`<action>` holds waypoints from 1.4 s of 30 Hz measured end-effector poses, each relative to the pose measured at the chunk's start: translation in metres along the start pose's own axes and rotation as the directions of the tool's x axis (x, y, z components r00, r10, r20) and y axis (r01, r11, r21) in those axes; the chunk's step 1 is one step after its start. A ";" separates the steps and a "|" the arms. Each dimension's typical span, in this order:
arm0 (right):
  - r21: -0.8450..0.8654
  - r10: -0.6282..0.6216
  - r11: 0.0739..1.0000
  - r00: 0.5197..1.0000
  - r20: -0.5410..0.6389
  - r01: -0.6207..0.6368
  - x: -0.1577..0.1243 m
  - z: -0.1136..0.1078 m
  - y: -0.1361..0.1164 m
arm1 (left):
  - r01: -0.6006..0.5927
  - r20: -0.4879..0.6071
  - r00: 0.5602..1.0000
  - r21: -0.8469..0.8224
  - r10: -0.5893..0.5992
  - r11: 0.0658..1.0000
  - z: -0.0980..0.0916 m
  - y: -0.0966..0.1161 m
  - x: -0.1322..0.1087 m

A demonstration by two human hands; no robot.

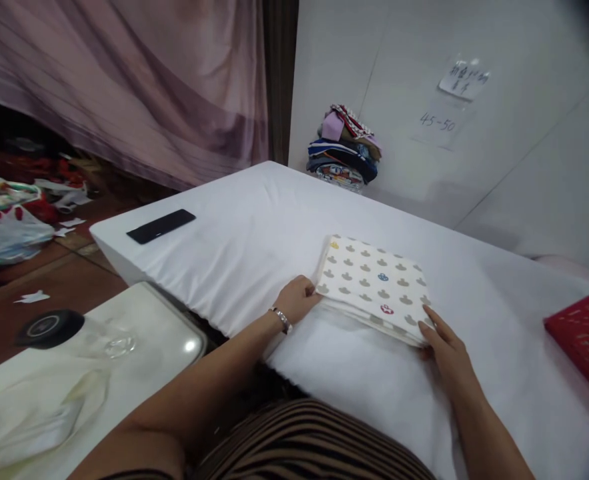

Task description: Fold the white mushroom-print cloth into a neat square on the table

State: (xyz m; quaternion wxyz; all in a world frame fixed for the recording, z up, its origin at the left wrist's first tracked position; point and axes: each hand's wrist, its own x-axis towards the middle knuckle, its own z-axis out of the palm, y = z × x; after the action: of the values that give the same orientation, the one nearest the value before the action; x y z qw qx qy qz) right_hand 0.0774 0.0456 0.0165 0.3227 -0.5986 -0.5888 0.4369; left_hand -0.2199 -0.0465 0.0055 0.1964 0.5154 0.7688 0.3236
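Observation:
A folded white cloth [374,283] with rows of grey printed shapes and a few yellow, blue and red ones lies on the white-covered table. Its folded layers show along the near edge. My left hand [299,297], with a bracelet at the wrist, closes on the near left corner. At the near right corner my right hand [444,347] grips the cloth, some fingers on top and the others partly hidden below the edge.
A black phone-like slab [161,226] lies at the table's [234,220] far left. Folded clothes [344,147] are stacked by the wall. A red basket [587,340] stands right. Beside me, a white surface [159,333] holds a black-lidded clear container [54,328].

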 end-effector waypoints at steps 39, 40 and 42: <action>-0.275 -0.189 0.943 0.982 0.021 0.188 0.004 0.003 0.007 | -0.718 0.126 0.691 0.234 0.712 0.656 -0.011 0.002 0.007; -0.312 -0.201 0.928 0.979 0.038 0.203 0.004 0.002 0.007 | -0.705 0.127 0.706 0.226 0.697 0.673 -0.013 0.007 0.010; -0.369 -0.201 0.903 0.976 0.087 0.219 0.005 0.000 0.005 | -0.667 0.131 0.743 0.223 0.656 0.711 -0.014 0.020 0.017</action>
State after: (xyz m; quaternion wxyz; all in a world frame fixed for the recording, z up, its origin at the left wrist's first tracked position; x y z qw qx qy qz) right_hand 0.0794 0.0499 0.0115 0.2331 -0.5720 -0.7301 0.2922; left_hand -0.2222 -0.0301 0.0302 0.0154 0.7837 0.5639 0.2599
